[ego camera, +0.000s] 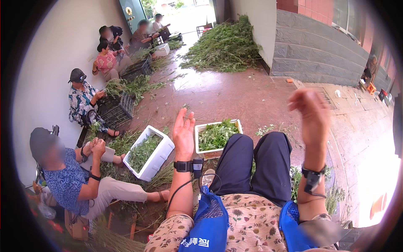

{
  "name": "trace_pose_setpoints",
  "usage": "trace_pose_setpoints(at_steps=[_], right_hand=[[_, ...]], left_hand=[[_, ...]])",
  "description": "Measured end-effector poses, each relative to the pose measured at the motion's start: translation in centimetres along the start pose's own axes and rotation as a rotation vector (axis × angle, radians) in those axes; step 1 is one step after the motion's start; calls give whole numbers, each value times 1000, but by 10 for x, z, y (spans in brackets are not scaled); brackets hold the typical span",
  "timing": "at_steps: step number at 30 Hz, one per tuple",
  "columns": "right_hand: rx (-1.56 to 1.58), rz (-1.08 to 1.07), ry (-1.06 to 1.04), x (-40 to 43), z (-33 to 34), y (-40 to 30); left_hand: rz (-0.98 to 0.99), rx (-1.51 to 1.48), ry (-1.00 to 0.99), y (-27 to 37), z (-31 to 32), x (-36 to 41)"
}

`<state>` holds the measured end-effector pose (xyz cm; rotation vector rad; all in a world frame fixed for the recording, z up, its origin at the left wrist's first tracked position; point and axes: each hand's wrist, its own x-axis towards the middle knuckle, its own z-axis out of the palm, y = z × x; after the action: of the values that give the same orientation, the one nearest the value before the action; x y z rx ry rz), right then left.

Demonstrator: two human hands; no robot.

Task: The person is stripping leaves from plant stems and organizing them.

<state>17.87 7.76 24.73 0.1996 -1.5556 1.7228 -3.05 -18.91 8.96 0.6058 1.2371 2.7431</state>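
My left hand (184, 135) is raised in front of me with its palm up and fingers apart, holding nothing. To the right, my right hand (311, 110) is lifted higher and a little blurred; its fingers are bent, and whether anything is between them cannot be made out. Both wrists wear black straps with small devices. Just beyond my knees stands a white foam box (197, 138) with green leafy sprigs (217, 135) in it. Left of my left hand, a second white foam box (159, 157) is tilted and holds more cut leaves (143, 152).
A co-worker in a blue top (64, 179) sits close on my left. Several people sit along the wall beside black plastic crates (118, 111). A large heap of leafy stalks (223, 47) lies near the doorway. Loose stems (163, 174) cover the floor by my left side.
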Motion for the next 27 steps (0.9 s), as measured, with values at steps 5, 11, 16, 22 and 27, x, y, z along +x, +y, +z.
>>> trace_pose_setpoints(at_steps=[5,11,16,22,27], right_hand=[[-69,755,-427,-38,34,126],[96,566,-189,-18,46,159],[140,521,135,22,-6,203],[115,629,482,32,-45,242],[164,611,383,29,-39,246]], left_hand=[[1,-248,-118,0,40,7],[-198,-243,-265,-35,74,7],[-279,282,-333,-98,23,25],[-421,1301,-502,-217,-94,60],[-532,1620,-776,-305,-139,55]])
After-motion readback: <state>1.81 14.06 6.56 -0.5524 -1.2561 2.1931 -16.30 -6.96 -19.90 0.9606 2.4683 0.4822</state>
